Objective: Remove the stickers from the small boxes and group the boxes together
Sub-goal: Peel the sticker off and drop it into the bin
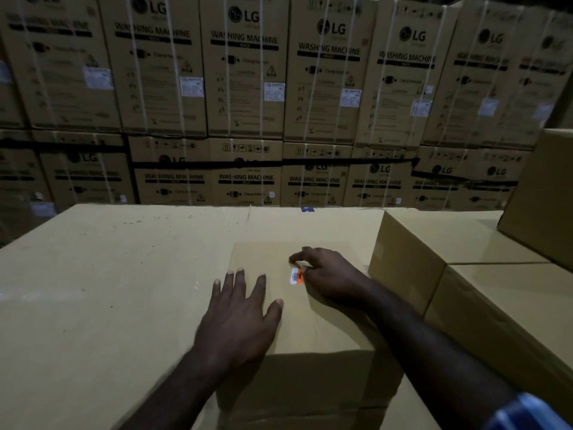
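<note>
The small box (pixel 297 305) lay flat under both hands, on a large carton's top (pixel 108 290), with more boxes (pixel 465 259) stacked just right of the right hand. The left hand (pixel 238 318) pressed it with fingers spread and straight, apparently to steady it. The right hand (pixel 325 274), fingers curled, picked at the sticker (pixel 295 276), probably lifting an edge.

Small plain cardboard box (pixel 297 321) laid flat on a larger carton, white barcode sticker with orange edge (pixel 296 276) stuck on its top face, more plain boxes (pixel 440 243) stacked just right
</note>
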`<state>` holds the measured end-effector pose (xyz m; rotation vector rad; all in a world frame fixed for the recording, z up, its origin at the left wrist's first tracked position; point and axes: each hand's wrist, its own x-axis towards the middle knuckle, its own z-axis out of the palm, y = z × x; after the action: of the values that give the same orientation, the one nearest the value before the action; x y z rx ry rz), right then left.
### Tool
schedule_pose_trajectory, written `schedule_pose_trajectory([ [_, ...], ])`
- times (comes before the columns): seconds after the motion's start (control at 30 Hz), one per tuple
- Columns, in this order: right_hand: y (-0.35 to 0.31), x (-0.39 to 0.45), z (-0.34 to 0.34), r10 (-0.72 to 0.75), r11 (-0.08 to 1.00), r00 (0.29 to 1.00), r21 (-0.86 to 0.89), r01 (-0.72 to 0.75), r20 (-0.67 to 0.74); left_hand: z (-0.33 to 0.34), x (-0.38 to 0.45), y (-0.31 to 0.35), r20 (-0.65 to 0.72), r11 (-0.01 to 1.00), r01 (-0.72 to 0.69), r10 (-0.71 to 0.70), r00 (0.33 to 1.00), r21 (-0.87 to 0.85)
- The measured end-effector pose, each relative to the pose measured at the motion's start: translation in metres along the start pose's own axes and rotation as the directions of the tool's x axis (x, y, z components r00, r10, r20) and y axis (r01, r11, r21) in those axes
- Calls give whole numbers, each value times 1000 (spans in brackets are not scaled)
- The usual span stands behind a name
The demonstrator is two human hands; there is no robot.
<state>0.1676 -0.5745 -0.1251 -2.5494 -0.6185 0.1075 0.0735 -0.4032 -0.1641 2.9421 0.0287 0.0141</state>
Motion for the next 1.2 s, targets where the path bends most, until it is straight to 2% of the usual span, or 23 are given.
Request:
schedule_pose_trajectory([
  [0.23, 2, -2, 1, -59, 998, 998, 35, 59, -18, -1, 1, 0, 10, 1000, -13, 13, 1000, 17],
  [0.43, 2, -4, 4, -60, 994, 992, 83, 70, -112, -2, -1, 1, 7, 1000, -11, 11, 1000, 22],
  [0.73, 1, 3, 11, -67, 996, 973, 41, 77, -220, -1, 0, 1, 5, 1000, 0, 0, 1000, 14],
  [0.8, 1, 3, 13, -53, 986, 965, 138, 91, -257, -1, -1, 1, 5, 1000, 0, 0, 1000, 11],
  [0.9, 0, -1, 5, 23, 907, 940, 402, 123, -340, -1, -2, 0, 7, 1000, -9, 9, 1000, 4],
  [0.97, 5, -4, -2, 70, 877, 928, 466, 118, -366, -1, -2, 0, 10, 1000, -13, 13, 1000, 8],
  [1.13, 15, -23, -4, 38, 833, 982, 549, 70, -184, -1, -1, -1, 6, 1000, -17, 17, 1000, 6],
  [1.2, 12, -31, -3, -17, 867, 993, 493, 73, -117, -1, 0, -1, 9, 1000, -17, 16, 1000, 7],
])
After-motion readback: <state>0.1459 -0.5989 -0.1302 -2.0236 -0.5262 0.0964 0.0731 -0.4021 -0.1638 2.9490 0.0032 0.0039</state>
